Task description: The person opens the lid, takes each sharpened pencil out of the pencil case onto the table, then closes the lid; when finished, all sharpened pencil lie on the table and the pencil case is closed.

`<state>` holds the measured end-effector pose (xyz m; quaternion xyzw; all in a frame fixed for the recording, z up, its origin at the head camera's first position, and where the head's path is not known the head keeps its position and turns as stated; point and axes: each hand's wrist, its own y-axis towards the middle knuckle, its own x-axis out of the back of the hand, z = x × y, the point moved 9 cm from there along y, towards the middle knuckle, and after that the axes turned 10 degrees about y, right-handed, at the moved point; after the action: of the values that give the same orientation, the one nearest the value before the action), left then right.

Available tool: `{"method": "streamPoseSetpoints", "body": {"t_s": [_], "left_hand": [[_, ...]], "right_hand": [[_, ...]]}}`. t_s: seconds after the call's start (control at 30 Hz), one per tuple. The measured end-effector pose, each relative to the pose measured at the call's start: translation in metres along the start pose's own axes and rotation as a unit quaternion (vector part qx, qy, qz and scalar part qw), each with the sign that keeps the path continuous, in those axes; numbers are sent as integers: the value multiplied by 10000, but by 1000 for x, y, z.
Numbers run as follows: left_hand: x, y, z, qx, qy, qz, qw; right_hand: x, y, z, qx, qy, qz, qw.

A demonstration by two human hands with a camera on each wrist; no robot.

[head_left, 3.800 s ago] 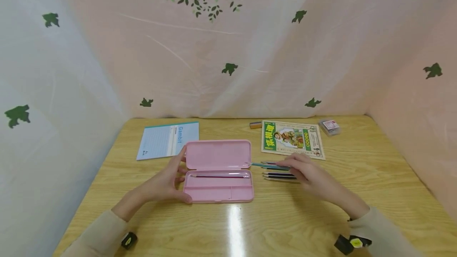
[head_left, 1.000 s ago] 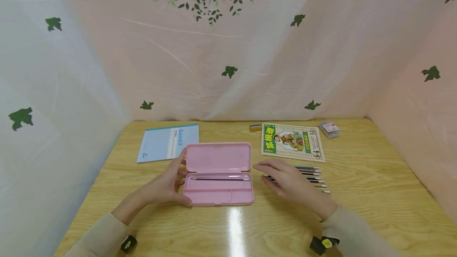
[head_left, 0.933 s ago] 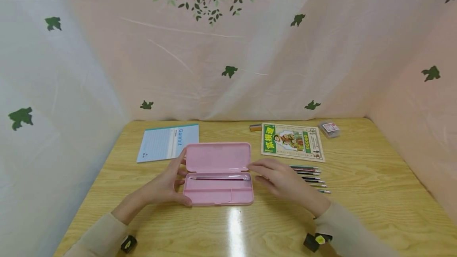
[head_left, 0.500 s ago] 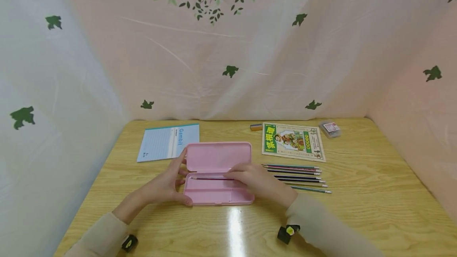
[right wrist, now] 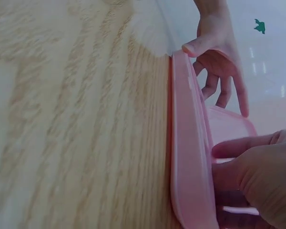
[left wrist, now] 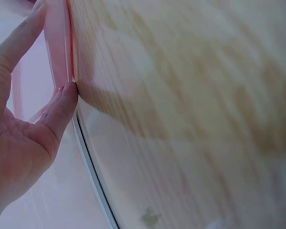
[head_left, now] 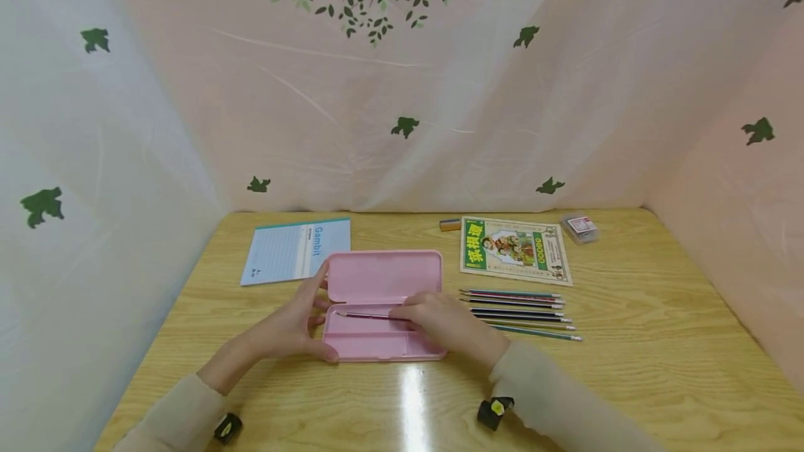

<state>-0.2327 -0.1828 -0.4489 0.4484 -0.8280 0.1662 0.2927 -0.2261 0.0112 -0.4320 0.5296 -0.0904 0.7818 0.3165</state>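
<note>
A pink pencil case (head_left: 384, 277) lies open, its lid folded back. My left hand (head_left: 292, 319) holds it at the left side, thumb at the front corner and index finger along the lid's edge. Inside the long rear compartment is a dark maroon pencil (head_left: 364, 315), its tip to the left. With my right hand (head_left: 440, 323) reaching over the case's right end, I pinch this pencil near its right end, which the fingers hide. In the right wrist view, the right fingers (right wrist: 229, 174) dip behind the case's pink wall (right wrist: 190, 143).
Several pencils (head_left: 521, 313) lie in a row right of the case, a teal pencil (head_left: 540, 333) nearest me. Behind are a blue notebook (head_left: 295, 253), a green-and-cream booklet (head_left: 515, 250), a small orange-and-blue block (head_left: 449, 224) and a clear small box (head_left: 581, 227).
My right hand, which held a teal pencil earlier, has moved left from the pencil row into the case. The maroon pencil there has tilted slightly. My left hand has stayed put.
</note>
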Motion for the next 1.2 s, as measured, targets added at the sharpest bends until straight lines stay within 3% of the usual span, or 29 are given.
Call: {"method": "streamPoseSetpoints", "body": {"t_s": [0.17, 0.3, 0.6, 1.07, 1.2], "left_hand": [[0, -1, 0, 47, 59, -3, 10000], [0, -2, -1, 11, 60, -26, 10000], [-1, -2, -3, -152, -19, -72, 9999], [0, -2, -2, 159, 143, 23, 9998], [0, -2, -2, 98, 148, 20, 9998]], "right_hand": [[-4, 3, -2, -481, -204, 206, 9984], [-5, 5, 1, -583, -387, 192, 9974], [-7, 2, 5, -417, -806, 19, 9959], [-7, 1, 10, -162, -1200, -58, 9926], [-6, 0, 12, -30, -1323, -57, 9912]]}}
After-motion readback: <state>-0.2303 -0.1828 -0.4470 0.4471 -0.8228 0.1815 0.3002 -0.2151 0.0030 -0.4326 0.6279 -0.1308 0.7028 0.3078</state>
